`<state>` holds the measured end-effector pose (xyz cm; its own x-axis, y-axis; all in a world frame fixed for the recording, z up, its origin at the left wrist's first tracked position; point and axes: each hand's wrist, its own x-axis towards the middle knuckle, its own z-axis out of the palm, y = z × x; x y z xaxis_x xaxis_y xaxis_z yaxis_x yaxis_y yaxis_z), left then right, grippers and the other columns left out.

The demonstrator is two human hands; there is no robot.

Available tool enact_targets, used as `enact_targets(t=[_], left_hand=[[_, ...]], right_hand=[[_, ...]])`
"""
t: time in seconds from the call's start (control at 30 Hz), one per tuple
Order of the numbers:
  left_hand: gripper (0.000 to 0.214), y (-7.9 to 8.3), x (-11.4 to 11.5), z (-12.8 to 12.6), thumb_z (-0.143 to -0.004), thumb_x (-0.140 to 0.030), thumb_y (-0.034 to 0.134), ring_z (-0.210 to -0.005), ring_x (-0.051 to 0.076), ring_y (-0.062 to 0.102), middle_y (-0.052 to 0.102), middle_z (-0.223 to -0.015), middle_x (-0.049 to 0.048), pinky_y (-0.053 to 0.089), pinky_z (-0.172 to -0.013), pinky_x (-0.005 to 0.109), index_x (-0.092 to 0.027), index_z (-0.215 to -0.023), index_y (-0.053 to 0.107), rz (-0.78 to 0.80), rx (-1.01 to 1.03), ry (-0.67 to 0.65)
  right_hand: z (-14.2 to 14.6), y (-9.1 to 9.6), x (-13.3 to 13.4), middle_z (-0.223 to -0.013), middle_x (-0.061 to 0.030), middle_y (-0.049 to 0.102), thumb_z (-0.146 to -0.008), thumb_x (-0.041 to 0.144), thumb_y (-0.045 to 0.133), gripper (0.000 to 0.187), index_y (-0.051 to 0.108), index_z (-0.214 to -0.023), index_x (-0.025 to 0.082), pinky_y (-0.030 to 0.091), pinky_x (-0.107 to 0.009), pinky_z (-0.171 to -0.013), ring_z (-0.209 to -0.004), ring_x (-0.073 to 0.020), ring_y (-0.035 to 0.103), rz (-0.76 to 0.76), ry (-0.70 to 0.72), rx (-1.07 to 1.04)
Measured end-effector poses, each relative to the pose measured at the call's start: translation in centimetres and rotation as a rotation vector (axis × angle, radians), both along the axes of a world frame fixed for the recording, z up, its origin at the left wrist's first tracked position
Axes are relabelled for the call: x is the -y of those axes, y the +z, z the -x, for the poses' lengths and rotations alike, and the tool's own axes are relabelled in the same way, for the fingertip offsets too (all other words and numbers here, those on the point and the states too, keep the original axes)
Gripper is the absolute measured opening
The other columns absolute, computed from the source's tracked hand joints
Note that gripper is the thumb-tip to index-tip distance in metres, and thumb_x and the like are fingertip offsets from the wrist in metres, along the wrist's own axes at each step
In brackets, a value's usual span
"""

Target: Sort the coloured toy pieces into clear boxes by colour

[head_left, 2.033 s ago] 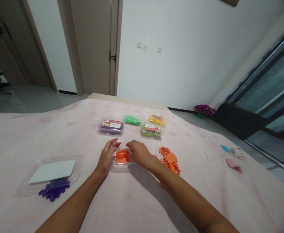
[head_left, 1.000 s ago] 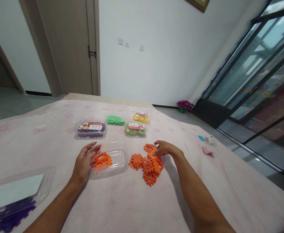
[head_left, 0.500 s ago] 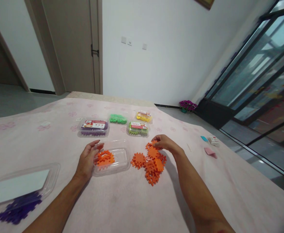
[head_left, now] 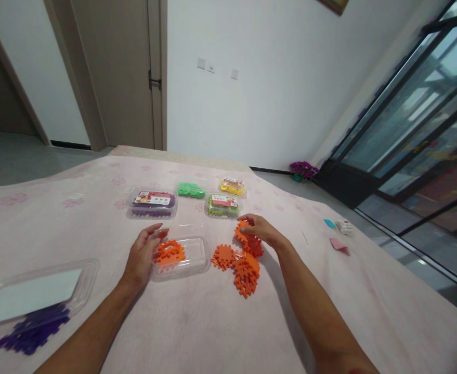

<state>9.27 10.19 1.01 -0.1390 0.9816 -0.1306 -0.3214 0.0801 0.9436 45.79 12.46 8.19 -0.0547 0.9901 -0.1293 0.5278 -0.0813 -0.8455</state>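
Observation:
My left hand (head_left: pixel 140 254) grips the left side of a clear plastic box (head_left: pixel 197 259), thumb and fingers around its wall. Inside the box, at its left end, lie several orange gear-shaped plastic pieces (head_left: pixel 170 252). Right of the box, a loose heap of orange gear-shaped pieces (head_left: pixel 246 275) rests on the cloth. At the heap's far side my right hand (head_left: pixel 262 228) is closed on an orange gear-shaped piece (head_left: pixel 242 231), pinched between thumb and fingers. Whether more than one piece is in the pinch is hard to see.
Behind stand clear boxes with purple (head_left: pixel 153 203), green (head_left: pixel 191 190), lime (head_left: pixel 222 205) and yellow (head_left: pixel 232 187) pieces. At the left lies a clear tray (head_left: pixel 90 280) with a white card (head_left: pixel 33 296) and dark purple pieces (head_left: pixel 35 330). Pink and blue scraps lie at right.
My right hand has shifted slightly left, with the pinched piece turned more upright, and the heap beneath has rearranged. My left hand and the box stay nearly in place.

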Motion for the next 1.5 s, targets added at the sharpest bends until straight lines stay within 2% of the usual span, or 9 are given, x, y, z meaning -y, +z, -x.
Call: enact_targets(t=[0.3,0.47,0.57,0.67,0.77,0.87,1.1,1.23,1.5], left_hand=[[0.046,0.4,0.3,-0.1,-0.072,-0.027,0.066,-0.1,0.019,0.066,0.071,-0.116,0.007,0.052,-0.069,0.026,-0.025,-0.118,0.064,0.0,0.005,0.001],[0.045,0.7,0.3,-0.4,-0.072,-0.028,0.067,-0.097,0.02,0.066,0.07,-0.114,0.0073,0.052,-0.069,0.028,-0.024,-0.117,0.063,0.001,0.005,-0.003],[0.041,0.8,0.3,-0.2,-0.076,-0.033,0.069,-0.105,0.022,0.064,0.068,-0.114,0.0078,0.053,-0.084,0.035,-0.023,-0.115,0.065,-0.102,-0.087,0.042],[0.027,1.4,0.1,0.5,-0.08,-0.038,0.067,-0.122,0.026,0.055,0.063,-0.122,0.009,0.037,-0.111,0.043,-0.023,-0.101,0.073,-0.328,-0.386,0.081],[0.019,2.2,0.0,1.1,-0.078,-0.043,0.07,-0.135,0.031,0.043,0.06,-0.131,0.0078,0.022,-0.119,0.048,-0.027,-0.085,0.078,-0.453,-0.621,-0.032],[0.013,2.7,0.0,0.9,-0.068,-0.039,0.08,-0.14,0.034,0.035,0.065,-0.126,0.0075,0.016,-0.121,0.05,-0.028,-0.075,0.077,-0.46,-0.61,-0.118],[0.013,2.0,-0.1,-0.1,-0.08,-0.034,0.07,-0.123,0.031,0.052,0.067,-0.116,0.0116,0.031,-0.114,0.046,-0.024,-0.076,0.078,-0.399,-0.61,-0.082],[0.011,2.2,0.0,-0.3,-0.078,-0.033,0.072,-0.115,0.03,0.055,0.067,-0.113,0.0108,0.036,-0.11,0.044,-0.024,-0.072,0.076,-0.396,-0.594,-0.071],[0.016,2.3,0.3,-0.2,-0.078,-0.033,0.07,-0.116,0.031,0.056,0.069,-0.105,0.0115,0.037,-0.109,0.045,-0.024,-0.065,0.073,-0.396,-0.656,-0.04]], right_hand=[[4.5,0.1,-1.1,-0.079,0.0009,0.069,-0.059,0.035,0.082,0.051,0.064,-0.104,0.018,0.045,-0.022,-0.053,-0.062,-0.0116,0.058,-0.136,-0.269,-0.43],[9.6,1.8,-0.8,-0.096,-0.0027,0.073,-0.061,0.04,0.084,0.054,0.062,-0.107,0.021,0.052,-0.024,-0.063,-0.078,-0.0158,0.067,-0.159,-0.213,-0.703],[13.2,2.3,-0.4,-0.095,-0.0027,0.073,-0.061,0.042,0.085,0.055,0.061,-0.106,0.021,0.053,-0.025,-0.065,-0.079,-0.0163,0.068,-0.122,-0.167,-0.733],[16.5,1.8,-0.4,-0.092,-0.0017,0.073,-0.061,0.043,0.083,0.054,0.061,-0.106,0.021,0.053,-0.026,-0.065,-0.076,-0.0156,0.068,-0.097,-0.14,-0.754],[19.1,0.7,-0.6,-0.091,-0.0006,0.072,-0.063,0.043,0.081,0.051,0.06,-0.104,0.022,0.053,-0.026,-0.065,-0.074,-0.0147,0.067,-0.098,-0.153,-0.806],[20.8,-0.5,-0.9,-0.09,-0.0006,0.071,-0.063,0.042,0.08,0.048,0.06,-0.102,0.021,0.053,-0.026,-0.064,-0.073,-0.0146,0.066,-0.086,-0.164,-0.836],[20.1,-1.3,-2.0,-0.084,-0.0011,0.071,-0.064,0.04,0.079,0.045,0.06,-0.1,0.019,0.054,-0.028,-0.068,-0.074,-0.0155,0.066,-0.212,-0.193,-0.751],[19.1,-1.5,-2.4,-0.077,0.0004,0.067,-0.066,0.041,0.076,0.043,0.061,-0.099,0.018,0.051,-0.026,-0.062,-0.066,-0.0135,0.061,-0.238,-0.192,-0.648],[16.4,-1.2,-4.4,-0.083,-0.0008,0.066,-0.075,0.035,0.065,0.035,0.06,-0.105,0.016,0.05,-0.025,-0.065,-0.068,-0.013,0.059,-0.365,-0.259,-0.503]])
